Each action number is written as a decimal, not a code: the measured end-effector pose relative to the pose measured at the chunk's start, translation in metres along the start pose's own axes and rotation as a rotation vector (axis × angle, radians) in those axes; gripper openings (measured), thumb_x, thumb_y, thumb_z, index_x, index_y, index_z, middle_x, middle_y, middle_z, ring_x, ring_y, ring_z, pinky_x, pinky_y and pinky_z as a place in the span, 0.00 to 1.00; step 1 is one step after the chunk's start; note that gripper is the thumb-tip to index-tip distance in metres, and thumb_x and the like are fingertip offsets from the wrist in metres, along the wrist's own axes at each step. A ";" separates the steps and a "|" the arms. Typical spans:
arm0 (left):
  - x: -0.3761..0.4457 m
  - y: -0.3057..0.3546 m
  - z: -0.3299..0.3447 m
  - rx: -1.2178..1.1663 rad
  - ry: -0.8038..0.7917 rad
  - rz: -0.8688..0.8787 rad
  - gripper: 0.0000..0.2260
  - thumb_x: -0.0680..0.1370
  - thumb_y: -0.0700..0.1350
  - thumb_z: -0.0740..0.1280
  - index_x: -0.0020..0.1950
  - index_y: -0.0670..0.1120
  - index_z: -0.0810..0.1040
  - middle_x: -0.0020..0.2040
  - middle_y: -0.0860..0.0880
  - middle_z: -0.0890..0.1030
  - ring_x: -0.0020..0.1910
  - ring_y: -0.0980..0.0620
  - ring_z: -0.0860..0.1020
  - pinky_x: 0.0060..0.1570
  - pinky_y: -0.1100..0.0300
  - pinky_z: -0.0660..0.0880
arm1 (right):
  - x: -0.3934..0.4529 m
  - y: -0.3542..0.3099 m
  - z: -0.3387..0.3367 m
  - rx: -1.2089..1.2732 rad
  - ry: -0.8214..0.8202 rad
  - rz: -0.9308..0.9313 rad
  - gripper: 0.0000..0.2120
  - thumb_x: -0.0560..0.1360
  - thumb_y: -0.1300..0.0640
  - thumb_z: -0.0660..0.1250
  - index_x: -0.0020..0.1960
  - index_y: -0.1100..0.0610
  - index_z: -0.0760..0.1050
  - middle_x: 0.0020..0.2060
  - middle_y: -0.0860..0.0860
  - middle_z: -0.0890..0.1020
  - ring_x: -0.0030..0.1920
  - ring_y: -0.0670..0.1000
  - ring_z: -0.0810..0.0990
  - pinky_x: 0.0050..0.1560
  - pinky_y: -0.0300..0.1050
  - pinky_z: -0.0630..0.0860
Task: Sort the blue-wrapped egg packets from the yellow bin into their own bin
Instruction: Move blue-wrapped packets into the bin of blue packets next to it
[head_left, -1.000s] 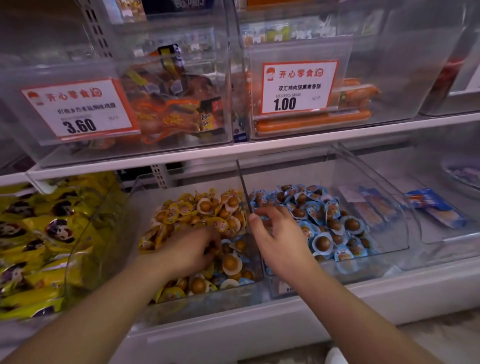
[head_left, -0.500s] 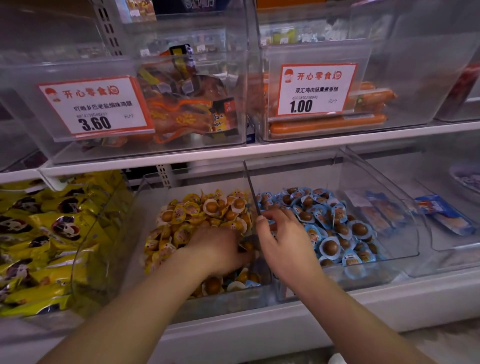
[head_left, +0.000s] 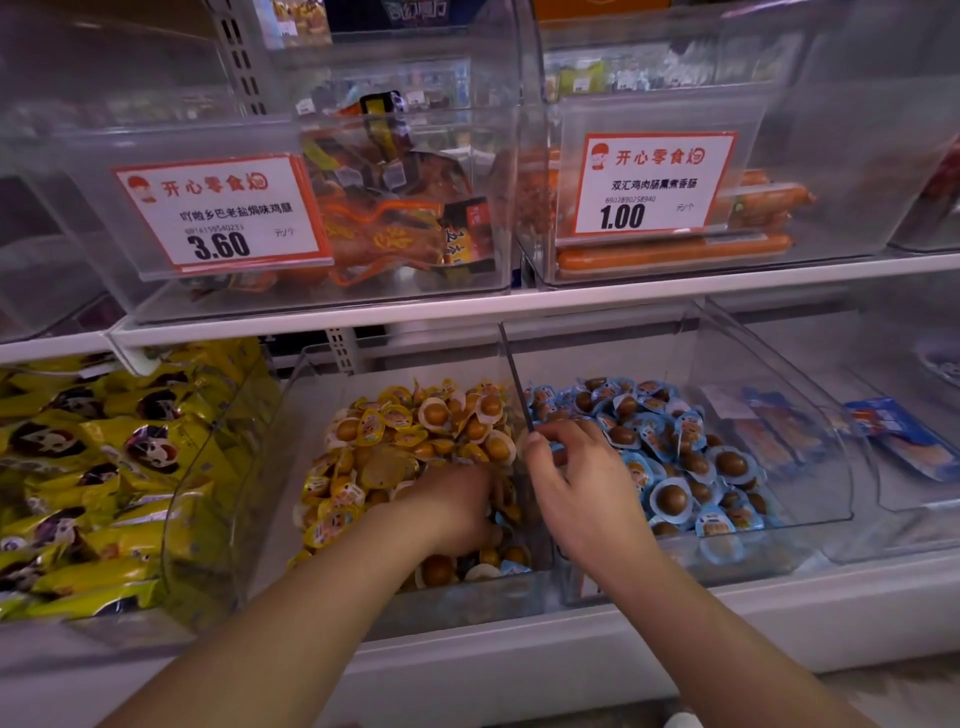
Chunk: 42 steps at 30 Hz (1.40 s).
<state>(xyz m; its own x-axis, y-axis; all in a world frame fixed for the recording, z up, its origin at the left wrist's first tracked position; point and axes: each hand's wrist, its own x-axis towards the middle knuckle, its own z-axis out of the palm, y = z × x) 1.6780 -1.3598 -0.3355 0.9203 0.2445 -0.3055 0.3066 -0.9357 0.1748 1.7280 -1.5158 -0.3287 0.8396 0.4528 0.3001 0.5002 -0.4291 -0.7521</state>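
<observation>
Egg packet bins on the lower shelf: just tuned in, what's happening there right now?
A person is sorting egg packets between two clear bins. The left hand is buried among the packets in the yellow bin, where a few blue-wrapped packets show near the front. The right hand sits over the divider wall, fingers curled at the edge of the blue bin; whether it holds a packet cannot be told. The blue bin already holds many blue packets.

Both forearms reach forward, left hand and right hand curled.
</observation>
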 end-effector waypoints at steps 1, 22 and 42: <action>0.000 -0.001 0.000 -0.030 -0.030 0.008 0.22 0.70 0.57 0.72 0.61 0.54 0.73 0.59 0.49 0.79 0.56 0.47 0.78 0.54 0.51 0.78 | 0.000 0.000 0.000 -0.005 -0.002 -0.001 0.20 0.78 0.41 0.54 0.58 0.49 0.78 0.55 0.46 0.76 0.49 0.46 0.79 0.44 0.41 0.72; -0.007 -0.024 -0.013 -0.665 0.141 0.130 0.14 0.77 0.42 0.72 0.60 0.56 0.82 0.54 0.55 0.84 0.53 0.55 0.82 0.55 0.60 0.79 | 0.000 -0.003 -0.002 -0.030 -0.023 -0.003 0.20 0.79 0.40 0.54 0.59 0.48 0.77 0.57 0.45 0.75 0.50 0.46 0.79 0.47 0.45 0.78; -0.099 -0.034 -0.017 -0.984 0.732 0.111 0.17 0.77 0.41 0.71 0.61 0.60 0.80 0.57 0.64 0.82 0.57 0.66 0.78 0.55 0.73 0.73 | -0.019 -0.099 0.045 1.254 -0.404 0.734 0.18 0.79 0.44 0.65 0.63 0.53 0.79 0.55 0.57 0.85 0.58 0.57 0.83 0.57 0.58 0.80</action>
<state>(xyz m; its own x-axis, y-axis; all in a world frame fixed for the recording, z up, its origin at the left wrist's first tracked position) 1.5803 -1.3476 -0.2954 0.7751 0.5572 0.2979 -0.0214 -0.4481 0.8937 1.6531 -1.4463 -0.2860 0.5984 0.7083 -0.3744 -0.6679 0.1828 -0.7215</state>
